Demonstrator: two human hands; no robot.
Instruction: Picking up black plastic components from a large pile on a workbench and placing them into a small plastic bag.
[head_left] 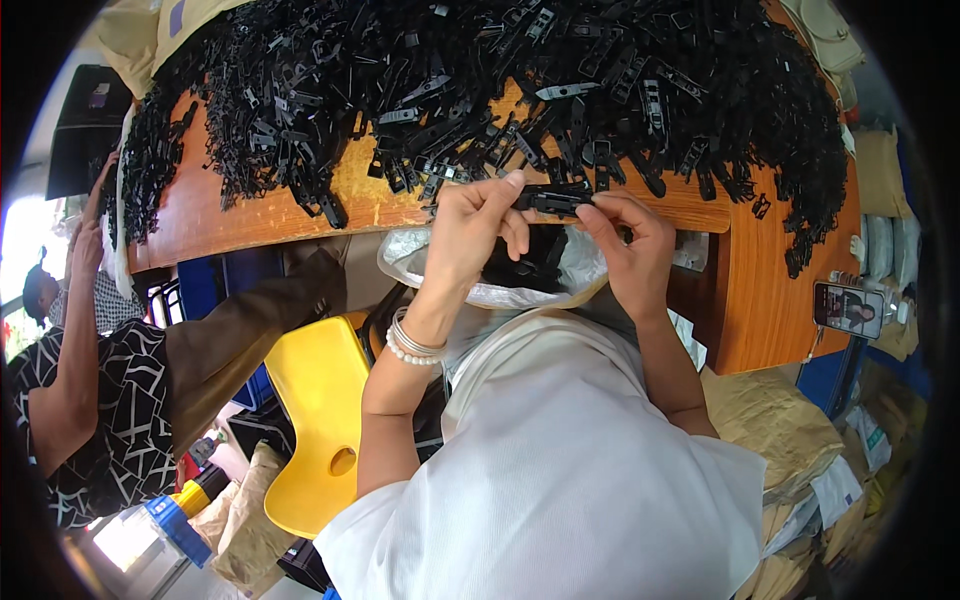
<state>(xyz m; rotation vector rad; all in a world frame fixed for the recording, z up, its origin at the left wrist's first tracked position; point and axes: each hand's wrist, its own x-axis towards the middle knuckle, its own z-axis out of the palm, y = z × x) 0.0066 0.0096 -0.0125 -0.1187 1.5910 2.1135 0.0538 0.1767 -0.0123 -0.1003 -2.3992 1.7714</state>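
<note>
Just in front of the table's near edge, a long narrow black plastic part [556, 200] is held crosswise between my two hands. My left hand [472, 228] pinches its left end with thumb and fingers. At its other end, the fingertips of my right hand [634, 248] close on it. Beyond the hands a big heap of similar black plastic parts [420, 90] covers much of the wooden table [290, 215]. Below my hands, an open whitish bag [500, 296] at my lap contains more black pieces, partly hidden by my hands and shirt.
A yellow plastic chair [325, 400] stands to my left. Farther left is another person in a patterned top [115, 410], an arm reaching to the table. A phone on a stand [848, 310] sits at the right. Brown paper sacks [775, 425] lie at lower right.
</note>
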